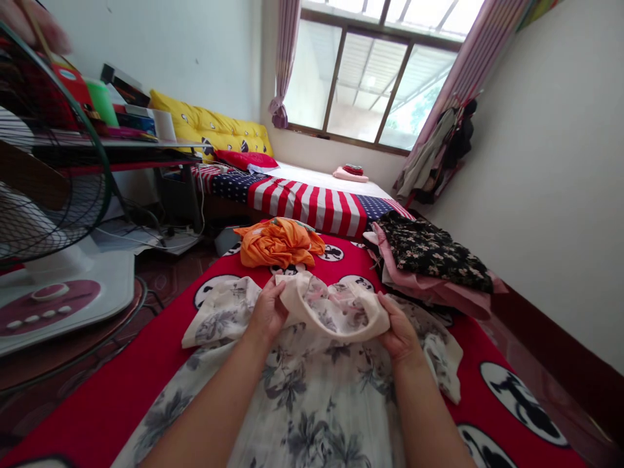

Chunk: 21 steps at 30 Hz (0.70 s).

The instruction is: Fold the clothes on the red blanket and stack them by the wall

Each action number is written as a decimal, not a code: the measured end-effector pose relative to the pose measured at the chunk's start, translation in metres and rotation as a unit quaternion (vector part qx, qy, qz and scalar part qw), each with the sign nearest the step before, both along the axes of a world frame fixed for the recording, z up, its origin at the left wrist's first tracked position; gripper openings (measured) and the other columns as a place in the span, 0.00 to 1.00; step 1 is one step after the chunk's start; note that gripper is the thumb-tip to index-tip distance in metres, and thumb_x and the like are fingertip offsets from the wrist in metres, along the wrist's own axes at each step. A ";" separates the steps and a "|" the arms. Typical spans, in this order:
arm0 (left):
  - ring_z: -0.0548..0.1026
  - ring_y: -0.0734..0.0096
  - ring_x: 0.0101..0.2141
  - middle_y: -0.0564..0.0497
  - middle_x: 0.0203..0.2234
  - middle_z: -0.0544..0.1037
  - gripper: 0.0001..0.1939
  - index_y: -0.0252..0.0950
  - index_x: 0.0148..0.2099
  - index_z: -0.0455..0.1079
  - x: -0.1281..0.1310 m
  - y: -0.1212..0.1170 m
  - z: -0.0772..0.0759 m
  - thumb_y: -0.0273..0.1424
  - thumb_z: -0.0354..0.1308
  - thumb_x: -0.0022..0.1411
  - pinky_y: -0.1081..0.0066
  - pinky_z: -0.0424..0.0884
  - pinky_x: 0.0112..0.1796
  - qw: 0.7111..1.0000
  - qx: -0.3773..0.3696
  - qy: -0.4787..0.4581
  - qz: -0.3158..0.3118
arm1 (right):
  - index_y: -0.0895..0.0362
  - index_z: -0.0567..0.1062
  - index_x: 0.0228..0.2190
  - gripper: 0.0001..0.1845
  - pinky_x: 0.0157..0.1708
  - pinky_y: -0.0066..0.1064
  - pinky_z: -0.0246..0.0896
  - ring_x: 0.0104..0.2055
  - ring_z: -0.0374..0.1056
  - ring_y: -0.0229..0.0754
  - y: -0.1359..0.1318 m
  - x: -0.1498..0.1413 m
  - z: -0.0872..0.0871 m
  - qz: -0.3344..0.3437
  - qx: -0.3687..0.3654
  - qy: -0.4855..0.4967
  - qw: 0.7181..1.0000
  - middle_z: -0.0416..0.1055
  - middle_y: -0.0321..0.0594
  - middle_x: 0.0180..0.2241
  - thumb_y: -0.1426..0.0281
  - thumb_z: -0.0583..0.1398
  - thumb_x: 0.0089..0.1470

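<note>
At the far left, an electric fan (pixel 53 162) with a wire guard stands on its round base, beside the red bedspread (pixel 121 403), which serves as the landmark here. Past the bedspread's far end lie bedding in a stars-and-stripes print (pixel 307 208) and a window (pixel 370 78).

On the bedspread's middle lies a white floral garment (pixel 312 396), its lower part spread toward the person and its upper part raised in both hands. It looks very light and soft, a thin, sheer cloth likely to slump and slide rather than hold a shape. The cream-coloured band (pixel 336 312) along its opening looks like the firmest edge and the surest place to take hold.

The left hand (pixel 267 311) is closed narrowly on the band's left side, with the fabric gathered under its fingers. The right hand (pixel 400 330) holds the band's right side in a similar curled grip, the two hands well apart and the opening stretched between them.

Just beyond the left hand, a crumpled orange garment (pixel 277 244) lies on the bedspread. Beyond the right hand sits a pile of folded clothes, with black floral cloth (pixel 429 253) over pink cloth (pixel 439 292).
</note>
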State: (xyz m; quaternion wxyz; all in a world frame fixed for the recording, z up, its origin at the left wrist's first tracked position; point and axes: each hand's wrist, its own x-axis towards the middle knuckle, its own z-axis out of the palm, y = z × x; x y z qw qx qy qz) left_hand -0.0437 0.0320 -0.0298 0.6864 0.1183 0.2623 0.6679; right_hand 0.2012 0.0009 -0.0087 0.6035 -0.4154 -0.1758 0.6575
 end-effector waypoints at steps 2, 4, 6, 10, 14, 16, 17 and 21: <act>0.79 0.71 0.36 0.45 0.42 0.77 0.33 0.42 0.66 0.46 -0.002 0.011 0.009 0.23 0.52 0.62 0.70 0.75 0.40 0.999 0.032 -0.008 0.010 | 0.59 0.74 0.41 0.15 0.49 0.35 0.68 0.49 0.72 0.42 0.012 0.001 0.008 -0.030 0.063 0.008 0.998 0.76 0.48 0.45 0.67 0.50 0.62; 0.77 0.67 0.46 0.41 0.50 0.73 0.39 0.45 0.69 0.36 -0.002 0.022 0.014 0.28 0.54 0.63 0.64 0.72 0.48 0.996 0.072 0.049 0.008 | 0.57 0.72 0.44 0.16 0.54 0.39 0.64 0.57 0.65 0.42 0.022 -0.001 0.010 -0.070 0.096 -0.020 0.993 0.67 0.48 0.56 0.63 0.51 0.61; 0.70 0.63 0.54 0.40 0.56 0.68 0.42 0.46 0.69 0.37 -0.001 0.026 0.013 0.29 0.58 0.61 0.60 0.65 0.55 0.975 0.110 0.193 0.020 | 0.53 0.69 0.48 0.18 0.58 0.42 0.58 0.61 0.59 0.43 0.027 -0.006 0.006 -0.109 0.098 -0.096 0.984 0.59 0.45 0.62 0.62 0.56 0.57; 0.64 0.58 0.59 0.43 0.57 0.68 0.25 0.41 0.58 0.65 0.003 0.008 0.002 0.27 0.57 0.58 0.55 0.55 0.61 0.819 0.255 0.505 0.094 | 0.52 0.70 0.51 0.27 0.62 0.46 0.49 0.63 0.57 0.47 0.014 -0.019 -0.015 -0.108 0.175 -0.330 0.921 0.62 0.45 0.60 0.60 0.62 0.50; 0.69 0.57 0.54 0.46 0.51 0.74 0.15 0.42 0.46 0.75 0.000 -0.019 -0.013 0.27 0.59 0.57 0.56 0.56 0.60 0.714 0.380 0.587 0.001 | 0.52 0.75 0.47 0.24 0.64 0.48 0.42 0.62 0.57 0.50 -0.007 -0.006 -0.035 -0.025 0.238 -0.543 0.805 0.68 0.43 0.56 0.58 0.63 0.49; 0.68 0.54 0.55 0.45 0.52 0.73 0.18 0.42 0.47 0.74 -0.008 -0.021 -0.021 0.27 0.64 0.52 0.57 0.54 0.61 0.716 0.352 0.603 -0.024 | 0.52 0.77 0.45 0.23 0.64 0.48 0.41 0.62 0.56 0.52 -0.012 0.017 -0.044 -0.012 0.214 -0.600 0.771 0.69 0.43 0.55 0.59 0.65 0.46; 0.67 0.51 0.56 0.43 0.52 0.73 0.20 0.41 0.47 0.74 -0.014 -0.018 -0.023 0.28 0.65 0.50 0.56 0.52 0.61 0.719 0.313 0.621 -0.009 | 0.53 0.77 0.44 0.22 0.64 0.49 0.41 0.62 0.57 0.53 -0.013 0.030 -0.048 -0.020 0.188 -0.624 0.758 0.70 0.44 0.54 0.60 0.65 0.45; 0.65 0.49 0.56 0.39 0.52 0.72 0.17 0.38 0.49 0.71 -0.039 0.004 -0.021 0.30 0.59 0.56 0.56 0.54 0.60 0.641 0.183 0.739 0.099 | 0.56 0.77 0.41 0.19 0.61 0.50 0.49 0.57 0.62 0.56 -0.016 0.067 -0.056 -0.061 0.121 -0.713 0.688 0.73 0.48 0.50 0.63 0.62 0.47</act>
